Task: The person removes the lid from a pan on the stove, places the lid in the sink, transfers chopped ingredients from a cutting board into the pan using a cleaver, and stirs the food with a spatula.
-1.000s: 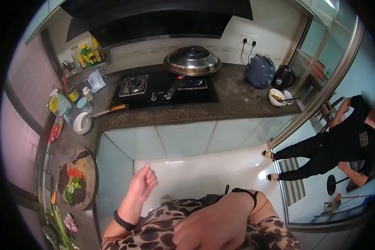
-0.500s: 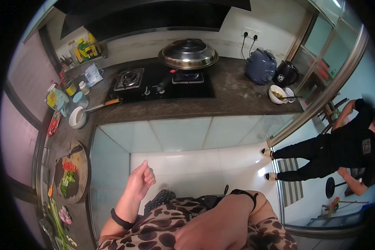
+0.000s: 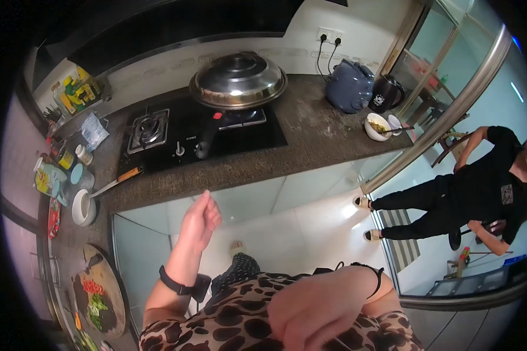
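Counter (image 3: 319, 137), dark, speckled; hob (image 3: 246, 137) set in. Right of hob: appliance (image 3: 350, 88), blue; kettle (image 3: 385, 95), black; food bowl (image 3: 373, 131), white; cup (image 3: 394, 124), white. Left of hob: clear packet (image 3: 93, 130); white-capped bottle (image 3: 84, 154); blue-lidded jar (image 3: 82, 177); plain bowl (image 3: 84, 210), white; red packet (image 3: 54, 219). Front-left of hob: board (image 3: 115, 301), round, bearing chopped vegetables (image 3: 95, 298); carrot (image 3: 78, 320); scallions (image 3: 88, 341), partly out of view.

On the tabletop (image 3: 310, 131), the stove (image 3: 187, 126) bears a covered pan (image 3: 239, 85) over its right burner (image 3: 244, 119). Right of it stand the rice cooker (image 3: 350, 88), then the kettle (image 3: 385, 95), with a food bowl (image 3: 376, 132) before them. At left, a jar (image 3: 85, 179) stands behind the cutting board (image 3: 113, 289), which holds chopped vegetables (image 3: 96, 304).
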Demonstrator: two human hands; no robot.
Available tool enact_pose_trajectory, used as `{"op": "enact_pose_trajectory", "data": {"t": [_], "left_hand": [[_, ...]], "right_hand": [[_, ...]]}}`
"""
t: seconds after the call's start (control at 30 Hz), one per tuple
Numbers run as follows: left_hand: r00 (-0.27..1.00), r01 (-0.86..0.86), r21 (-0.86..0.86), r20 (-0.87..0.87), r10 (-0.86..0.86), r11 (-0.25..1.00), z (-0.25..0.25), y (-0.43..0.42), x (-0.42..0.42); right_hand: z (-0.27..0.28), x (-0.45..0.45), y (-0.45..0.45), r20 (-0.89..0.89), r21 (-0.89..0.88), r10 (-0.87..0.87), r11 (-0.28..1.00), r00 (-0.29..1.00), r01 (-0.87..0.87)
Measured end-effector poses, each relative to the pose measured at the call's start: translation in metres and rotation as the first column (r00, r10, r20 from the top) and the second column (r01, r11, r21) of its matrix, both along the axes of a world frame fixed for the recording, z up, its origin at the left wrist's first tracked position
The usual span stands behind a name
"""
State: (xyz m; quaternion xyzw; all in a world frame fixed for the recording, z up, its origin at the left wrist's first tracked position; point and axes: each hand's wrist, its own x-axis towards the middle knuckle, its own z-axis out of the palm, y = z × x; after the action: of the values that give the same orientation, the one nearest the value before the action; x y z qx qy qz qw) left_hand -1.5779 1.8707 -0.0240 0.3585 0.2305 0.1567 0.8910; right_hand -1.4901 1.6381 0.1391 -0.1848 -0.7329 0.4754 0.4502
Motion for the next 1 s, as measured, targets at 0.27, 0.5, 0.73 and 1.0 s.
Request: {"op": "enact_pose_trajectory", "data": {"t": [0.27,0.5,0.73,1.0], "left_hand": [[0.990,-0.116,-0.200,0.049,0.128,0.973,-0.023,0.119,0.060],[0.980,0.179,-0.286,-0.033,-0.196,0.942,-0.001,0.123,0.081],[0.956,0.292,-0.456,0.134,-0.259,0.841,0.003,0.119,0.089],[0.992,0.101,-0.360,0.112,-0.065,0.928,0.001,0.102,0.096]], "right_hand": [[-0.011,0.068,0.097,0.073,-0.084,-0.364,0.925,0.928,0.370],[-0.034,0.089,0.154,0.119,-0.106,-0.407,0.902,0.906,0.419],[-0.041,0.110,0.176,0.166,-0.085,-0.338,0.931,0.926,0.355],[-0.040,0.139,0.173,0.216,-0.101,-0.173,0.975,0.961,0.198]]}}
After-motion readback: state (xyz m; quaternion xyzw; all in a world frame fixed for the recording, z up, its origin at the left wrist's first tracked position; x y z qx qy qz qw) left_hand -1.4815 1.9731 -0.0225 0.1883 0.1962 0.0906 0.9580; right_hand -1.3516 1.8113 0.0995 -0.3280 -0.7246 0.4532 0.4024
